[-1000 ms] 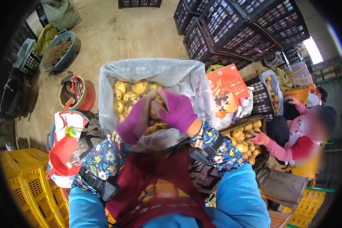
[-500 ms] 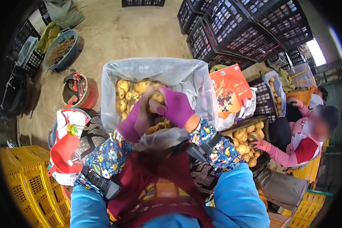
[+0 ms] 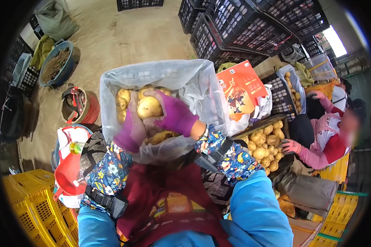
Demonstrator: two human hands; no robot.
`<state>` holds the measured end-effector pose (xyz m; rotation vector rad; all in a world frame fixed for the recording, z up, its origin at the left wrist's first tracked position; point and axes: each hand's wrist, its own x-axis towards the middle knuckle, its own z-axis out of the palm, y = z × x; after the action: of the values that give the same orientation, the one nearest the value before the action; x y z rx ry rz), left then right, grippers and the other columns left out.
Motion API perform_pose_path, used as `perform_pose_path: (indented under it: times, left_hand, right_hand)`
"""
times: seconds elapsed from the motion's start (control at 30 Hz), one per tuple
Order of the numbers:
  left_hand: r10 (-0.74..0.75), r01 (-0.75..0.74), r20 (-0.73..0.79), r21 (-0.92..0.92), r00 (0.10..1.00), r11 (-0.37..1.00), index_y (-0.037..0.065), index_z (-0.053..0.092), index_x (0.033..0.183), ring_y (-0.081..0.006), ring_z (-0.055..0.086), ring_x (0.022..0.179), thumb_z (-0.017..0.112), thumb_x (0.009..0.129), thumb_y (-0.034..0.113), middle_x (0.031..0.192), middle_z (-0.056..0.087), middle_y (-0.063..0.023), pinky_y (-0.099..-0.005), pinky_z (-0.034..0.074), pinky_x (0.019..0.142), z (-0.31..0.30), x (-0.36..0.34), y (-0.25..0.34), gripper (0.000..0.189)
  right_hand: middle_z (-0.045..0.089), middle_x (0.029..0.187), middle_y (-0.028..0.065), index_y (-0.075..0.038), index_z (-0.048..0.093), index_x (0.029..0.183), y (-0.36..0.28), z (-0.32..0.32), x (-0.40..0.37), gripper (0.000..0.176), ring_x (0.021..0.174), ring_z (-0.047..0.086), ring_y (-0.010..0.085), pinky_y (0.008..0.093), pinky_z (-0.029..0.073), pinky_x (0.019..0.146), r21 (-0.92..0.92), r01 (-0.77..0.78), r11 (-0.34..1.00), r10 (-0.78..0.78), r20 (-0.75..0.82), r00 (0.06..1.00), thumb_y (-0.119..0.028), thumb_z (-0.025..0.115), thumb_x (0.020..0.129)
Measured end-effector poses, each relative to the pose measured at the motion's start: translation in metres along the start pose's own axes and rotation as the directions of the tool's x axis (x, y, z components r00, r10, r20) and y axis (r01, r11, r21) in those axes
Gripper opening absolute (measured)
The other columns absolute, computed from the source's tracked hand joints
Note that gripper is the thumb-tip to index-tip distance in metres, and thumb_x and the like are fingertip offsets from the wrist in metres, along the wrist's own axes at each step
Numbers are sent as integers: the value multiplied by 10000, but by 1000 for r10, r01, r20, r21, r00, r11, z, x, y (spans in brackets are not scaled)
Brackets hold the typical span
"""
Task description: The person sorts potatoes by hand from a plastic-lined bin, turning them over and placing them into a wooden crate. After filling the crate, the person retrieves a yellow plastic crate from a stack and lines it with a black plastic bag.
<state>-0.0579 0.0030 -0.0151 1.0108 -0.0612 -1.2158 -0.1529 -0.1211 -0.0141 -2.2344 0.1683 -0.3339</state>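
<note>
Both my hands, in purple gloves, are over a crate lined with clear plastic (image 3: 198, 74). A pale yellow potato (image 3: 149, 107) is held between them. My right hand (image 3: 176, 113) curls its fingers round the potato's far and right sides. My left hand (image 3: 131, 125) closes on it from the left, with some fingers hidden. More potatoes (image 3: 122, 100) lie in the liner beneath and beside my hands, several with brown soil marks.
To the right stand a red printed box (image 3: 239, 90) and a crate of potatoes (image 3: 259, 144), where a co-worker's pink-gloved hand (image 3: 291, 146) rests. Stacked black crates (image 3: 239, 33) stand behind; yellow crates (image 3: 37, 193) and a red bucket (image 3: 88, 108) are at left.
The potato between my hands now shows fully, where my fingers covered most of it before. The whole view has shifted slightly. The co-worker's hand stays by the potato crate.
</note>
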Motion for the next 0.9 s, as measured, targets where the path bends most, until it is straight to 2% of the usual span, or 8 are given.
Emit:
perform_pose_path:
  times: [0.03,0.07,0.17,0.27,0.37,0.47,0.77,0.9]
  left_hand:
    - [61,-70,106,83,993,994,63,556,1181,-176,642,779,213,965,597,970,649,-97,-269,521,651,-10,1,0,670]
    - [121,-154,210,149,970,977,56,522,1244,-202,659,880,242,980,562,1056,638,-115,-299,546,740,-20,1,0,636]
    - [117,-167,246,190,962,968,63,510,1252,-197,650,912,341,984,509,1090,627,-109,-293,536,763,-3,-8,11,547]
    - [-47,21,244,108,969,994,81,532,1210,-161,644,840,436,974,455,1035,642,-76,-245,520,684,-23,12,6,453]
    - [23,8,114,-263,993,965,52,503,1203,-194,671,727,412,981,447,995,656,-99,-205,478,488,2,7,3,462]
    - [-91,101,175,-49,980,994,78,517,1181,-175,671,653,413,971,479,931,666,-97,-201,466,424,-18,9,-1,465]
    - [-66,82,119,-135,991,987,85,553,1114,-169,657,605,436,957,499,858,666,-99,-194,487,409,-9,3,8,458]
    - [-29,37,66,-127,997,991,80,559,1117,-185,654,597,467,950,479,851,667,-100,-210,503,424,-12,8,1,443]
  right_hand:
    - [621,1078,207,-90,507,1245,1,3,0,498,813,635,392,440,514,723,-107,52,993,-62,-87,994,-383,630,861]
    - [634,1023,205,-88,532,1198,3,4,5,470,806,632,398,445,510,717,-122,-32,992,17,-121,992,-405,616,861]
    - [664,851,192,-82,603,1071,23,-2,10,447,771,632,401,452,503,700,-188,-199,962,167,-171,971,-483,541,883]
    - [665,806,180,-87,599,1071,55,5,7,446,749,638,386,450,503,674,-154,-262,953,232,-188,954,-488,537,885]
    - [662,766,173,-72,597,1061,0,-2,2,463,712,645,363,446,503,634,-101,-277,956,241,-271,932,-496,529,889]
    - [650,717,171,-49,596,1034,11,14,2,473,675,647,340,435,500,595,-405,-151,902,24,-300,953,-495,532,889]
    - [637,690,162,-63,584,939,13,21,9,388,603,631,329,428,494,562,-398,-111,911,-46,-363,931,-444,519,907]
    - [611,755,142,-70,576,977,38,25,11,296,616,612,323,414,480,545,-535,-62,842,-135,-321,938,-358,530,924]
